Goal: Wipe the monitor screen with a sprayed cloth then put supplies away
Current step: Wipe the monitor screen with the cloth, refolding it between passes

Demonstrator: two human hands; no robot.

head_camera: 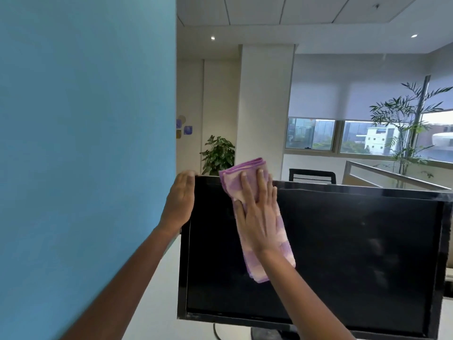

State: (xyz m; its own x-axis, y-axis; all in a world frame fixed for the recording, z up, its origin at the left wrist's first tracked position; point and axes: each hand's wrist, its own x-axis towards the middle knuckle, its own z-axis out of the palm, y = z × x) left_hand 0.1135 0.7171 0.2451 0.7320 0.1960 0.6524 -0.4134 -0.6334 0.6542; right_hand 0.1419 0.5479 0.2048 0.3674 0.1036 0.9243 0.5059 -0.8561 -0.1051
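A black monitor (pixel 355 253) with a dark screen fills the lower right of the head view. My right hand (pixel 257 217) lies flat on a folded purple and pink cloth (pixel 282 244), pressing it against the upper left part of the screen. The cloth's top sticks up past the monitor's upper edge. My left hand (pixel 180 202) grips the monitor's top left corner, its fingers wrapped round the side of the frame. No spray bottle is in view.
A blue partition wall (pixel 85 143) stands close on the left. The monitor rests on a white desk (pixel 169 290), with its stand and a cable below it. Behind are a black chair (pixel 312 175), potted plants (pixel 218 154), a pillar and windows.
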